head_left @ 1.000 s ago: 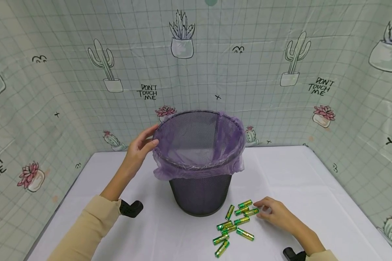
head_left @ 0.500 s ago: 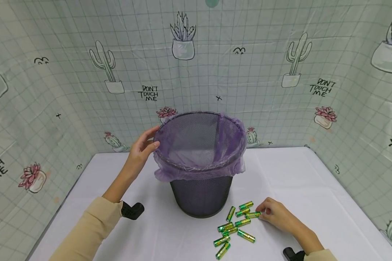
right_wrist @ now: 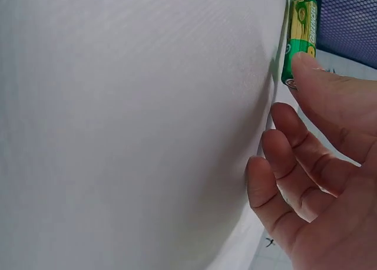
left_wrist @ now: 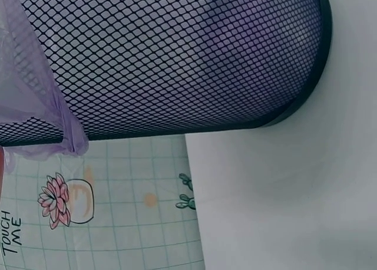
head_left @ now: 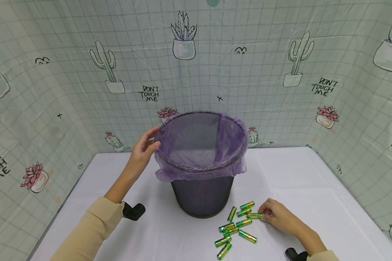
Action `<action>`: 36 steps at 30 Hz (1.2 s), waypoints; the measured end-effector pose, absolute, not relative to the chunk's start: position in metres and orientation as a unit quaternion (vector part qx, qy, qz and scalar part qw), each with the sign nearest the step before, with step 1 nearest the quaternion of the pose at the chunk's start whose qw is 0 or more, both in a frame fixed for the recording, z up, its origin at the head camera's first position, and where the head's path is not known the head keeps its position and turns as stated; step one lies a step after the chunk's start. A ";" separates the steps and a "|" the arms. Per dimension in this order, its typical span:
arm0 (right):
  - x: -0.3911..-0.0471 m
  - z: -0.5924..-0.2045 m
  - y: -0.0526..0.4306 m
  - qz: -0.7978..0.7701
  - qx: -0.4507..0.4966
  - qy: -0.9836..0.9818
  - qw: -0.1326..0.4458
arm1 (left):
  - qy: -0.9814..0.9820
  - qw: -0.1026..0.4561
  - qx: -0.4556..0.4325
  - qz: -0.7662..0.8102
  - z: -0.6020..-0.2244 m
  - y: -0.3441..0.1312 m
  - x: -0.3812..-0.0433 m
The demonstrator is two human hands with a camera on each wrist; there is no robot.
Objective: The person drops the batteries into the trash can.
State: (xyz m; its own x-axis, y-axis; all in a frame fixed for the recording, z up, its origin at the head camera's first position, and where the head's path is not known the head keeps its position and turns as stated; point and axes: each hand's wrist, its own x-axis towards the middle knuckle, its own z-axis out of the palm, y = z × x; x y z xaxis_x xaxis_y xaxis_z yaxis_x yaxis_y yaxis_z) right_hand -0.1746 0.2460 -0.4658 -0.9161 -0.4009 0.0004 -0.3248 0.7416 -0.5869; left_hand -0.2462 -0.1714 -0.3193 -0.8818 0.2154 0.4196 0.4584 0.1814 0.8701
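Observation:
A black mesh wastebasket (head_left: 202, 199) stands upright on the table, a purple plastic bag (head_left: 200, 174) lining it and folded over its rim. My left hand (head_left: 142, 150) holds the basket's rim at the left, thumb and fingers spread along it. To the front right of the basket lies a loose group of green and gold batteries (head_left: 244, 222). My right hand (head_left: 277, 214) pinches the right end of one battery (head_left: 254, 215) at the group's edge. In the right wrist view the thumb presses on that battery's end (right_wrist: 299, 34); the index finger is mostly hidden.
A white cloth covers the table (head_left: 290, 177). Behind and on both sides hangs a grid-patterned curtain (head_left: 254, 79) printed with cacti. Black devices are strapped at the left wrist (head_left: 134, 211) and right wrist (head_left: 295, 254).
The right thumb and fingers have closed on the end of one battery, which has turned slightly to lie more level. The left hand stays on the rim.

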 end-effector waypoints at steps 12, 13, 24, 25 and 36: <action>-0.168 -0.460 0.252 -0.312 -0.198 0.928 0.047 | -0.761 0.095 -0.233 -0.598 -0.319 -0.165 -0.252; -0.167 -0.459 0.252 -0.313 -0.200 0.927 0.044 | -0.761 0.095 -0.232 -0.598 -0.319 -0.165 -0.252; -0.166 -0.443 0.250 -0.300 -0.223 0.928 -0.010 | -0.764 0.101 -0.231 -0.595 -0.320 -0.167 -0.252; -0.166 -0.441 0.249 -0.299 -0.225 0.927 -0.014 | -0.763 0.101 -0.230 -0.595 -0.320 -0.168 -0.251; -0.163 -0.407 0.237 -0.302 -0.250 0.915 -0.094 | -0.765 0.109 -0.229 -0.592 -0.322 -0.172 -0.250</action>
State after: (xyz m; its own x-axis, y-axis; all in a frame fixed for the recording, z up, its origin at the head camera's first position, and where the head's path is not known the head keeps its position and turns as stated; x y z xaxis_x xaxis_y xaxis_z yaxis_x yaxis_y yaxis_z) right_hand -0.1633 0.2369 -0.4067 -0.8574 -0.4007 0.3230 -0.5142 0.6928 -0.5056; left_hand -0.2497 -0.1722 -0.3217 -0.8714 0.2210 0.4379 0.4792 0.1934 0.8561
